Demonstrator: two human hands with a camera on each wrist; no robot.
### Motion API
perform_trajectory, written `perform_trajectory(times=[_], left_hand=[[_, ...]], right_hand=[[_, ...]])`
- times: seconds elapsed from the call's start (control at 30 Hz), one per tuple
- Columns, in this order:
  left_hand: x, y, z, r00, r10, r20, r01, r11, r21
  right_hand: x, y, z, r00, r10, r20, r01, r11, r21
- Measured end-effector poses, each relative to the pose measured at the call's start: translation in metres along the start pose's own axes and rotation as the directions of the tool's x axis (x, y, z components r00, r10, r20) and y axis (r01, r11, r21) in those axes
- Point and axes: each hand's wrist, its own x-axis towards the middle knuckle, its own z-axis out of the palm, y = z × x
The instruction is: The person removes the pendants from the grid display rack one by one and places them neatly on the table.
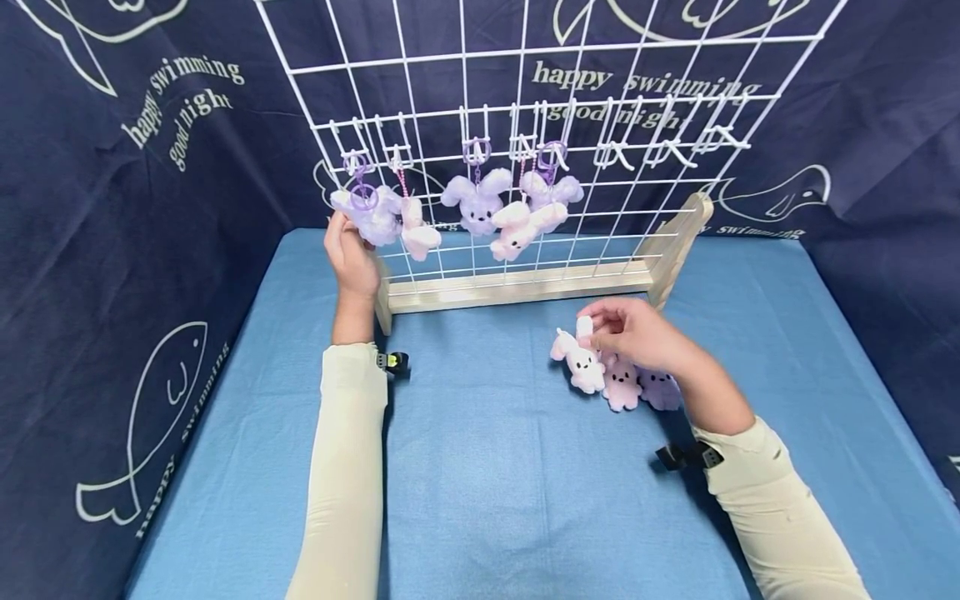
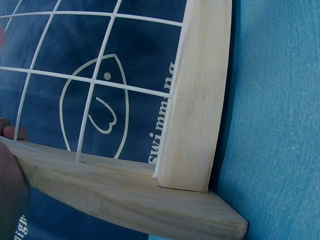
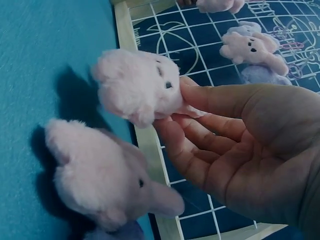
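My right hand (image 1: 637, 333) pinches a pale pink plush bunny keychain (image 1: 585, 369) by its ear, above the blue cloth. The right wrist view shows thumb and fingertips meeting at the head of that bunny (image 3: 135, 85). Beside it are another pink bunny (image 1: 622, 383) and a purple bunny (image 1: 660, 388), partly under the hand. My left hand (image 1: 352, 258) grips the wooden side post (image 2: 100, 185) of a white wire rack (image 1: 517, 54). Next to its fingertips hangs a purple bunny (image 1: 378, 218), which hides part of them.
From the rack's hooks hang a pink bunny (image 1: 418, 233), a purple bunny (image 1: 480, 204), and a pink one (image 1: 517, 229) overlapping another purple one (image 1: 555, 190). Bare hooks (image 1: 663, 152) line the right side. A wooden base bar (image 1: 517, 287) stands on the blue cloth (image 1: 480, 483).
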Motion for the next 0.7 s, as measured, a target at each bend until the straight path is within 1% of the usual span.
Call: perform_trajectory(times=[0.1, 0.23, 0.33, 0.57, 0.7], left_hand=[[0.0003, 0.0004, 0.0002, 1.0, -0.003, 0.001, 0.003, 1.0, 0.008], [0.0001, -0.0002, -0.0001, 1.0, -0.002, 0.005, 0.002, 1.0, -0.002], [-0.0001, -0.0007, -0.0005, 1.0, -0.002, 0.006, 0.002, 1.0, -0.008], [-0.0009, -0.0008, -0.0006, 1.0, -0.005, -0.007, 0.005, 1.0, 0.011], [-0.0007, 0.0002, -0.0001, 1.0, -0.004, 0.001, 0.004, 1.0, -0.006]], right_hand=[[-0.0005, 0.0026, 0.0005, 1.0, 0.002, 0.028, -0.002, 1.0, -0.025], [-0.0004, 0.0058, 0.0027, 0.999, 0.002, 0.041, 0.0, 0.998, -0.061], [0.0001, 0.0067, 0.0039, 0.999, 0.012, 0.042, -0.008, 0.996, -0.094], [0.0019, 0.0092, 0.0048, 0.999, 0.021, 0.039, -0.015, 0.99, -0.139], [0.0035, 0.0101, 0.0045, 1.0, 0.012, 0.019, -0.007, 0.978, -0.206]])
